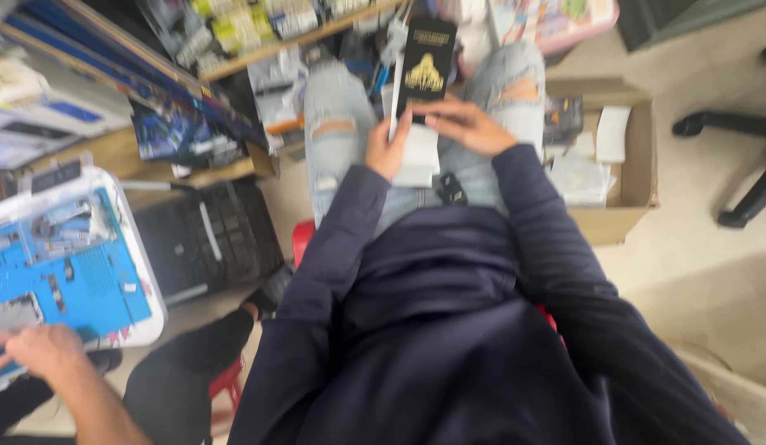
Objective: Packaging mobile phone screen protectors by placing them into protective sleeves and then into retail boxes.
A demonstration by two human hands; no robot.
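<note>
Black box (424, 70) could slide off the lap onto the floor: the 2 hands pinch only its near end and it sticks out past the knees. Box is slim, black, with gold print, a white tray edge showing on its left side. Left hand (389, 148) grip closed around the box's lower left edge; right hand (469, 125) fingers lie flat across its bottom end. Cardboard carton (622, 177) sits right of the box; another person's hand (41, 350) far left.
</note>
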